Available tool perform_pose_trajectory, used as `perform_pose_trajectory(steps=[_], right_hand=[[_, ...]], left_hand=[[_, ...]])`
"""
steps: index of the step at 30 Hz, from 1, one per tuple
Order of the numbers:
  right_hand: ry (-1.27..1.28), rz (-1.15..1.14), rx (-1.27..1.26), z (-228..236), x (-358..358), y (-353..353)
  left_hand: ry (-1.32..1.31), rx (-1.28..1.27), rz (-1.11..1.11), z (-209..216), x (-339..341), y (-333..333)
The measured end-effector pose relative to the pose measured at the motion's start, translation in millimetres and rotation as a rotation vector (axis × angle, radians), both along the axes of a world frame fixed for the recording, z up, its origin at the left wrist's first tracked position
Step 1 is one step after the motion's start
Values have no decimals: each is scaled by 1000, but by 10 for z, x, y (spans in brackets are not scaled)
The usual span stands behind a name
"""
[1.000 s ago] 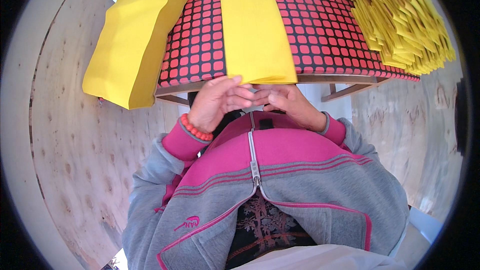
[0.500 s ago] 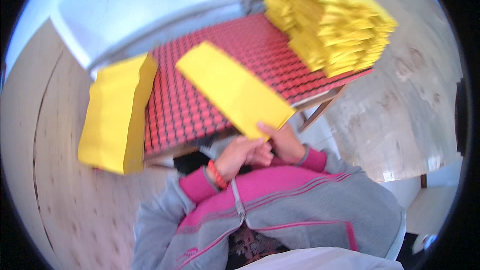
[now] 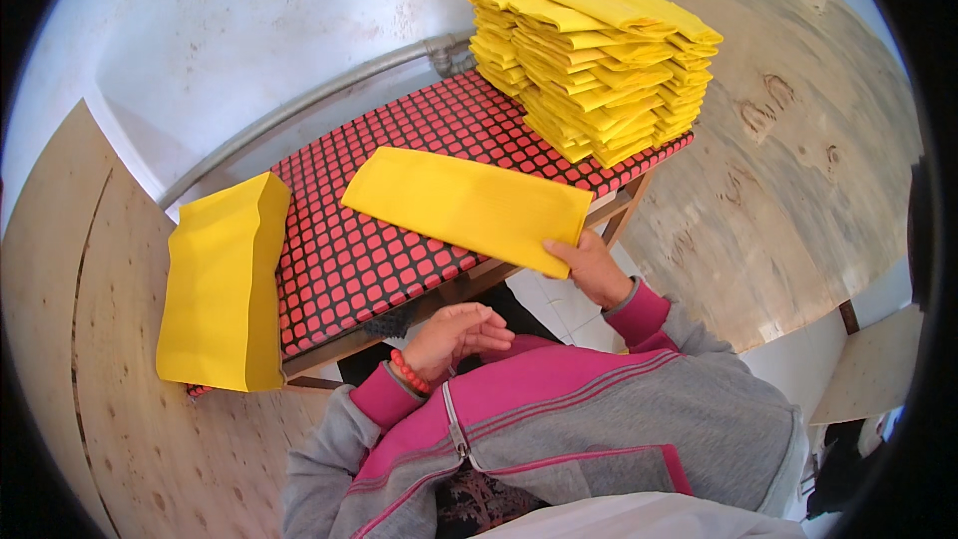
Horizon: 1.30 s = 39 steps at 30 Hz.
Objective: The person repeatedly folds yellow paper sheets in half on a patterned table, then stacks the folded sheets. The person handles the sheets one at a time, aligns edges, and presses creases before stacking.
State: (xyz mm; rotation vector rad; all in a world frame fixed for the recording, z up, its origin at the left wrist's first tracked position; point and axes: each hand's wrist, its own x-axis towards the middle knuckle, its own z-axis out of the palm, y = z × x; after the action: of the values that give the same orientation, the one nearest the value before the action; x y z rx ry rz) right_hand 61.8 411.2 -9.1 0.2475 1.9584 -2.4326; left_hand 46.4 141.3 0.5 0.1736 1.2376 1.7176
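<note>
A long folded yellow sheet (image 3: pixel 464 205), perhaps paper or cloth, slants over the front of the table. My right hand (image 3: pixel 591 269) grips its near right corner, thumb on top and the other fingers underneath. Off the sheet, close to my body, my left hand (image 3: pixel 459 337) is held with its fingers stretched out and nothing in them. A stack of yellow folded pieces (image 3: pixel 599 60) rises at the table's far right. At the left end stands a yellow block of sheets (image 3: pixel 215 289), its side wavy.
The small table (image 3: pixel 344 260) has a red-and-black patterned cover and wooden legs. A large wooden board (image 3: pixel 768 170) lies to the right, another wooden panel (image 3: pixel 120 339) to the left. Behind, a pipe (image 3: pixel 299 115) runs along the pale wall (image 3: pixel 299 20).
My left hand has let go of the folded sheet and drawn back toward my body. My right hand has moved right with the sheet, which now lies flatter across the view. The view has shifted.
</note>
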Motion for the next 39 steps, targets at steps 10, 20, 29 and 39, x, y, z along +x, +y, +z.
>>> perform_pose_trajectory(steps=[10, 20, 29, 39], right_hand=[[-29, 45, -125, 244, 223, 563], [-167, 107, 85, 203, 681, 1208], [-69, 84, 162, 177, 727, 1517], [68, 239, 290, 968, 662, 1485]], left_hand=[[1, 315, 159, -100, -140, 128], [-265, 741, 446, -56, -33, -233], [-83, 249, 447, -30, -70, -621], [560, -183, 500, 785, 54, -464]])
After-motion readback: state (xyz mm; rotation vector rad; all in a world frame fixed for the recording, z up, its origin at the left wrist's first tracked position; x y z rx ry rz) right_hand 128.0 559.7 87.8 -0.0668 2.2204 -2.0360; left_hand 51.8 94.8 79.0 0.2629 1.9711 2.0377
